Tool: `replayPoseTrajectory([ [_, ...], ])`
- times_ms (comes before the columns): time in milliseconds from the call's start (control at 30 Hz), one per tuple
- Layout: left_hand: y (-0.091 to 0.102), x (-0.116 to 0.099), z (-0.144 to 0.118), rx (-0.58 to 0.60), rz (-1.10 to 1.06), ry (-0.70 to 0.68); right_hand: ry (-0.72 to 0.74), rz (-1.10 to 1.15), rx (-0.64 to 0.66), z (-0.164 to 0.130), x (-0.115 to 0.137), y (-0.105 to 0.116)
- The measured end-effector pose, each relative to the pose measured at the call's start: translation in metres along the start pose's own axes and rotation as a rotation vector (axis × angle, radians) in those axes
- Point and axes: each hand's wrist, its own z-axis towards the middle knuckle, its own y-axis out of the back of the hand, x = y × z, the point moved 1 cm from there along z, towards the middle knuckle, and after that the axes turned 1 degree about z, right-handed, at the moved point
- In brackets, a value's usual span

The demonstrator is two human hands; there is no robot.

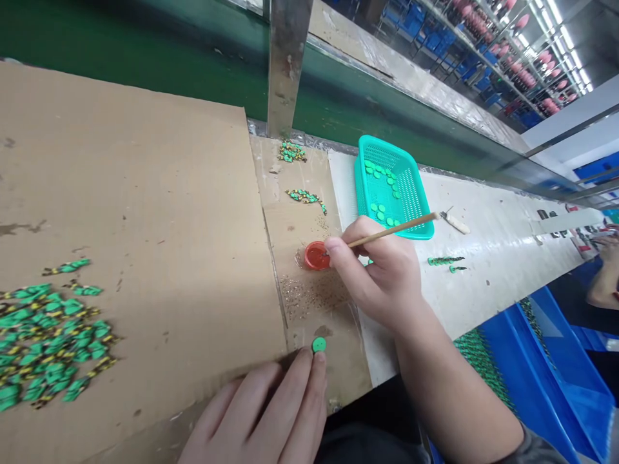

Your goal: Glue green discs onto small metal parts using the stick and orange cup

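My right hand (380,277) is closed around a thin wooden stick (396,230). The stick's lower end points into a small red cup (314,256), where my thumb hides its tip. Nearer to me, the fingertips of my left hand (271,412) are pressed together on a small round green disc (319,345) with tiny holes, at the edge of the cardboard. Brown specks (309,296) lie scattered on the board between the cup and the disc.
A teal basket (423,193) holding green discs stands beyond my right hand. Green, black and yellow pieces form a large pile (53,341) at left and small heaps (293,152) at the back. A white-handled tool (457,223) lies right. Blue bins (527,361) stand lower right; another person's arm (602,277) shows.
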Motion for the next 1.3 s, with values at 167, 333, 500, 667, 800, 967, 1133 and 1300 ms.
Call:
replayPoseTrajectory([
  [167,0.003,-0.002,-0.001,0.062,-0.006,-0.016,-0.055,0.076,-0.101,-0.036,0.023,0.013],
  [333,0.004,-0.005,-0.007,0.111,-0.021,-0.003,-0.068,0.147,-0.075,-0.096,0.054,0.011],
  [500,0.008,0.0,-0.009,0.147,0.01,-0.129,-0.071,0.153,-0.068,-0.117,0.061,0.0],
  [667,0.01,-0.002,-0.008,0.131,-0.011,-0.065,-0.075,0.164,-0.061,-0.114,0.058,-0.003],
  [800,0.01,-0.005,-0.007,0.127,-0.02,-0.047,-0.069,0.168,-0.078,-0.114,0.058,-0.003],
  [967,0.01,-0.001,-0.004,0.127,-0.025,-0.076,-0.068,0.161,-0.065,-0.113,0.057,-0.004],
  [1133,0.01,-0.001,-0.004,0.124,-0.022,-0.067,-0.076,0.175,-0.064,-0.114,0.057,-0.004],
  [1300,0.01,-0.001,-0.007,0.13,0.001,-0.071,-0.075,0.157,-0.045,-0.113,0.057,-0.003],
])
